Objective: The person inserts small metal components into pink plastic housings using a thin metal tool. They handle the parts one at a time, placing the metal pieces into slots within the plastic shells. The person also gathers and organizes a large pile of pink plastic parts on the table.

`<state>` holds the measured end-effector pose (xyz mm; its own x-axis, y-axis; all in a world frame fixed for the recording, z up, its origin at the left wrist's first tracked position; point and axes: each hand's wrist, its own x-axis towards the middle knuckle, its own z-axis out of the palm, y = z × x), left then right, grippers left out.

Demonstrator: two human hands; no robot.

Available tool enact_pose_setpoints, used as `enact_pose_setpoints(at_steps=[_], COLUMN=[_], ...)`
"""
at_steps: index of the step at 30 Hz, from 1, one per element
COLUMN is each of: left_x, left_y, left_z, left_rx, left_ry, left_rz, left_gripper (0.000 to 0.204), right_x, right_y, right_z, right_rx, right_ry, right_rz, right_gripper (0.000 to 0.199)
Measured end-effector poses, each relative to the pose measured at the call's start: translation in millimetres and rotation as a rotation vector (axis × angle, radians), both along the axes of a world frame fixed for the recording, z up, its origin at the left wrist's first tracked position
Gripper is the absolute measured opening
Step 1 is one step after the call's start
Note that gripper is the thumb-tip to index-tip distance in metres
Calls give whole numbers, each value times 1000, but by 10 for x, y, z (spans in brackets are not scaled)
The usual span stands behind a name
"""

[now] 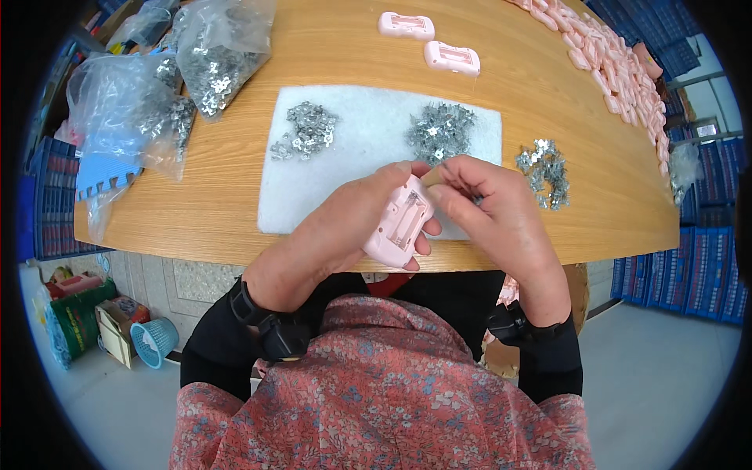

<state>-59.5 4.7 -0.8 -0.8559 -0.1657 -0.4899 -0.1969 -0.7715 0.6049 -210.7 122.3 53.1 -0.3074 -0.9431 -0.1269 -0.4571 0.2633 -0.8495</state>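
Note:
My left hand (345, 211) is wrapped round a pink plastic casing (389, 244) with an open battery slot facing up, held tilted above the mat's front edge. At the casing's upper right end, my right hand (501, 215) is closed in a pinch; whatever its fingertips hold is hidden. Beneath both hands lies a white padded mat (364, 117). One pile of small metal contact pieces (307, 131) sits on its left side, and another metal pile (441, 131) on its right. A third metal pile (544, 174) rests on the wood right of the mat.
Two pink casings (406, 26) lie at the far side of the wooden table (337, 51). Many more pink casings (607, 66) are heaped along the right edge. Plastic bags of metal pieces (219, 59) stand at the left. Blue bins (666, 266) flank the table.

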Motion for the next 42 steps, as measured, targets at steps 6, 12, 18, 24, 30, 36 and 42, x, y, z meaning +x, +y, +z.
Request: enact_pose_setpoints(at_steps=[6,12,18,24,30,36,42], left_x=[7,31,37,64,55,74,16], left_y=[-46,-8,-66,-78,-89,-88,-70], left_z=[-21,-50,-88,-42,-77,-60,-87], left_rx=[45,5,57,6,54,69,6], left_ry=[72,49,85,98,95,149,97], left_rz=[-62,-62,-108,-145,-133,-133,-146], left_gripper=[45,48,52,56,58,59,60], right_x=[48,-1,43,67,98,66,58], right_y=[-26,-22,-53,-72,-71,-31,-30], right_z=[-92,-175,-207,-321,-212,-245,-266], right_rx=[-46,-99,-10,-37,52,73,68], right_ry=[-115,-207,-335,-373,-425,-549,-529], right_rz=[-74,-112,-102,-115,-88,-94,-69], right_gripper=[14,16,20,21,22,23,24])
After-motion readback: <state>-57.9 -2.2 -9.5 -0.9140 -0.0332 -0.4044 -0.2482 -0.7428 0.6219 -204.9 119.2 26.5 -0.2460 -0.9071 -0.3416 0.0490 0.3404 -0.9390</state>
